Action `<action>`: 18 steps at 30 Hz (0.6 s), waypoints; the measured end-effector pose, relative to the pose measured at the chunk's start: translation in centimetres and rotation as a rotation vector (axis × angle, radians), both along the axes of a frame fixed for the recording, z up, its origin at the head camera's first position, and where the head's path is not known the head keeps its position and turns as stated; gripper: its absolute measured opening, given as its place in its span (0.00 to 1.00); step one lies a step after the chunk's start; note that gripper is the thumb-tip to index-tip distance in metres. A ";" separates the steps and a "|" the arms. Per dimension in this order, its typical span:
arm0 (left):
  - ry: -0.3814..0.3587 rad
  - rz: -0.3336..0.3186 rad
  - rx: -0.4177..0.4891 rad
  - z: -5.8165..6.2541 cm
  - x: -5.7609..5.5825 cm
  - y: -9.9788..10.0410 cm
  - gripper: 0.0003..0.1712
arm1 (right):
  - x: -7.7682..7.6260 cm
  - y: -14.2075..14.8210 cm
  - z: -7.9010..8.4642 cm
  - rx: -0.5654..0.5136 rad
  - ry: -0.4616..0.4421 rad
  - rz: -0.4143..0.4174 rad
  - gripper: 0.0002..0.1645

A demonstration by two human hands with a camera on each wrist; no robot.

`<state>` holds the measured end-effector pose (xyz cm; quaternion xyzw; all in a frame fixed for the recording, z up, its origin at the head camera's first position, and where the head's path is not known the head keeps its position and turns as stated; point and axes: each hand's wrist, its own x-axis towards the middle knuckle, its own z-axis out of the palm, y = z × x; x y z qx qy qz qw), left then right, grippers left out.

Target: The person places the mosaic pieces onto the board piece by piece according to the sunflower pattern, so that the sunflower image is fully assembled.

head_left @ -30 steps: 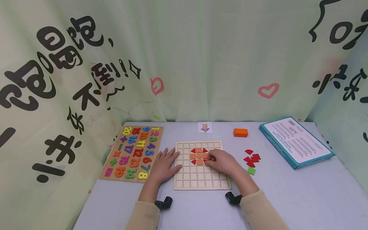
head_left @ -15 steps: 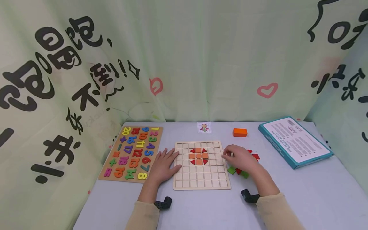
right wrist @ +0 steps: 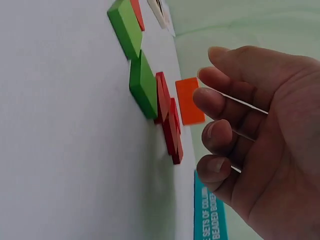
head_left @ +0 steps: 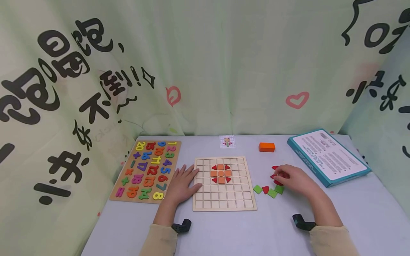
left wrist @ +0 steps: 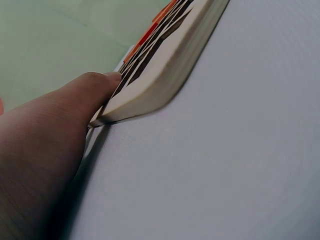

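Note:
A wooden grid board (head_left: 224, 199) lies mid-table. On it, orange squares (head_left: 220, 166), an orange round piece (head_left: 221, 173) and red corner pieces (head_left: 227, 180) form a compact pattern. My left hand (head_left: 182, 186) rests spread along the board's left edge; in the left wrist view the thumb (left wrist: 95, 90) touches that edge. To the right of the board, my right hand (head_left: 296, 179) hovers over loose red pieces (right wrist: 170, 120), partly hiding them. Its fingers are loosely bent, and nothing shows between them in the right wrist view. Green squares (head_left: 272, 193) and one red piece (head_left: 265, 190) lie nearby.
A number board (head_left: 147, 170) with coloured digits lies at the left. Toward the back are a small pattern card (head_left: 227, 141) and an orange block (head_left: 267, 147). A teal-edged box (head_left: 330, 156) sits at the right.
My right hand has moved right, off the board to the loose red pieces. The green squares beside the board, earlier covered by that hand, now show. My left hand stays put.

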<state>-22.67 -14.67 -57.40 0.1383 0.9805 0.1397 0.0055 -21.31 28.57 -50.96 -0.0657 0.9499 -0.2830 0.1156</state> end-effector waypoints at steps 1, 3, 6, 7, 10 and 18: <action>0.001 0.001 0.000 0.0 0.0 0.0 0.41 | 0.2 0.4 -0.1 -0.004 -0.002 0.007 0.16; 0.000 0.003 -0.001 0.0 0.0 0.0 0.41 | 0.7 1.1 -0.2 -0.008 -0.007 0.018 0.14; 0.002 0.001 0.004 0.0 0.0 0.0 0.41 | 1.3 1.9 -0.5 0.008 -0.031 0.029 0.14; 0.003 0.000 0.005 0.0 0.1 0.0 0.41 | 1.5 2.1 -0.6 0.013 -0.045 0.031 0.16; 0.005 -0.001 0.007 0.0 0.1 0.0 0.40 | 1.8 2.5 -0.9 0.022 -0.086 0.033 0.19; 0.005 0.002 0.003 0.2 0.1 0.0 0.40 | 1.8 2.5 -1.5 0.017 -0.093 0.050 0.20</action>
